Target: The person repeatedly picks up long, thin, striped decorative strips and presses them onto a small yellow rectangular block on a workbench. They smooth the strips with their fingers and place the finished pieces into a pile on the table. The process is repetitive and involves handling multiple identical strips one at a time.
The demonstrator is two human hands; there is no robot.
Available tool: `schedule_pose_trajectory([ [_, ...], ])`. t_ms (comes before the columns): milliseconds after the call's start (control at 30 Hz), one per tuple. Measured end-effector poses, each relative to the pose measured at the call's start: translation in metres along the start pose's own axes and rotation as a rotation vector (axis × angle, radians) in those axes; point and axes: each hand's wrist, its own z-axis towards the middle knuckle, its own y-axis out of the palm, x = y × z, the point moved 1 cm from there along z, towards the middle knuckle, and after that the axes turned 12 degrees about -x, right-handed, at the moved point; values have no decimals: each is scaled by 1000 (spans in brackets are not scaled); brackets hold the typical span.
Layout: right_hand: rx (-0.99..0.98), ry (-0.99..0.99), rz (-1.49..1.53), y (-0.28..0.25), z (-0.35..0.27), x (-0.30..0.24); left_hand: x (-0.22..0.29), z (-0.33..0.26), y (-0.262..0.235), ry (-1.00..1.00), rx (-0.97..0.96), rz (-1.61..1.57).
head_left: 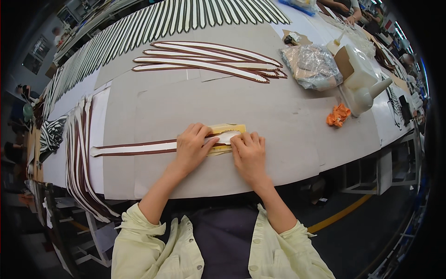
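A long brown-edged white strip [134, 148] lies across the grey work surface in front of me, its pointed end to the left. Its right end rests over a small yellow block or pad [238, 127], where the white part bulges up between my hands. My left hand [191, 148] is closed over the strip just left of the pad, thumb stretched toward the white part. With bent fingers my right hand [249, 156] pinches the strip's right end at the pad's edge. The undersides of both hands' fingertips are hidden.
Brown-edged strips [204, 60] lie piled beyond my hands, and more strips [83, 153] hang over the table's near left edge. Black-edged strips [190, 16] line the far side. To the right are a plastic-wrapped bundle [312, 67], a white bottle [360, 104] and an orange crumpled piece [338, 115].
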Motion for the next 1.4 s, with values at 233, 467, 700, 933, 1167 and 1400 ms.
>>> schedule_pose_trajectory([
  [233,48,52,102,1,1,-2,11,27,21,89,-72,-243],
  [467,-7,95,185,0,-1,3,9,24,24,93,-47,-267],
  [700,3,29,180,-1,-4,5,12,27,21,124,-49,-256],
  [933,8,0,129,-5,-7,2,9,24,26,175,-4,-203],
  [1167,-9,-21,15,-6,-13,-3,8,17,25,295,49,-2],
  [1400,-3,-111,-180,-1,-19,-1,17,9,24,333,70,121],
])
